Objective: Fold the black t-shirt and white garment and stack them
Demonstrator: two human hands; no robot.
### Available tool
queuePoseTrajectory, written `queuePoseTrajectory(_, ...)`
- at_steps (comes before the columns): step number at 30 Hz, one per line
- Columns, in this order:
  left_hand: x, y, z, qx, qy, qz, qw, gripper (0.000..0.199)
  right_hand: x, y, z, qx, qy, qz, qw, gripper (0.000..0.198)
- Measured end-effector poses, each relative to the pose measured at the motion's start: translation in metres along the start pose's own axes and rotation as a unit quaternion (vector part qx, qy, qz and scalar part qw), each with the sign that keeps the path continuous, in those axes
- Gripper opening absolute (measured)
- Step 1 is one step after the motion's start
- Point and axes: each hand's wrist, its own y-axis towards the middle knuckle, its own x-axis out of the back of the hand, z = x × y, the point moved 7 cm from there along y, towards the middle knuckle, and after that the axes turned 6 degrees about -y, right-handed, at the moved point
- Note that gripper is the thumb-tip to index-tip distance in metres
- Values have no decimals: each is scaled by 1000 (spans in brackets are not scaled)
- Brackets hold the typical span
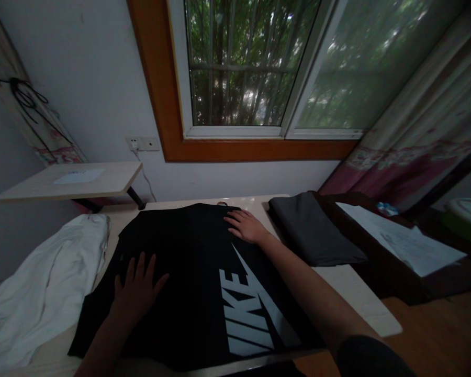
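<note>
Black garment (188,272): lies spread nearly flat across the counter, matte and smooth, with angular, stepped edges on the left; bears large pale-grey block letters and a long tapering swoosh along the right side.
Left hand (137,288): rests palm down on the left part of the fabric, released, with fingers fanned wide.
Right hand (246,226): lies flat near the far edge of the fabric, likewise released, with fingers stretched out toward the left, above the tip of the swoosh.
Counter (353,298): shows pale and slightly glossy around the cloth, with a rounded corner at the near right.
White cloth (55,267): slumps in soft, loose wrinkles just left of the garment.
Grey cloth (312,230): sits folded into a thick, smooth-faced slab, right of the garment.
Raised board (118,180): stands on black legs at the far left, pale and flat, carrying a paper sheet (78,176).
Curtain (416,131): hangs in slanting folds at the right, patterned pale over pink.
</note>
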Motion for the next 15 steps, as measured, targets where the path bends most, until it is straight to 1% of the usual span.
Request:
queuePoseTrajectory(4,2,2,4,2,6,1,1000,72,0,-7,-29,-134,12,-7,991,42)
queuePoseTrajectory(6,1,4,7,11,7,0,1000,73,0,-16,-47,-212,26,-5,977,40)
queuePoseTrajectory(9,-3,10,12,21,14,2,1000,73,-2,-32,-69,-318,55,15,946,40)
queuePoseTrajectory(11,-7,14,15,24,26,9,999,73,-3,-43,-76,-355,69,31,932,39)
queuePoseTrajectory(13,-9,18,18,26,37,18,999,74,-5,-53,-77,-368,75,46,926,35)
queuePoseTrajectory(15,-5,22,19,29,42,28,998,74,-6,-64,-76,-378,80,61,920,32)
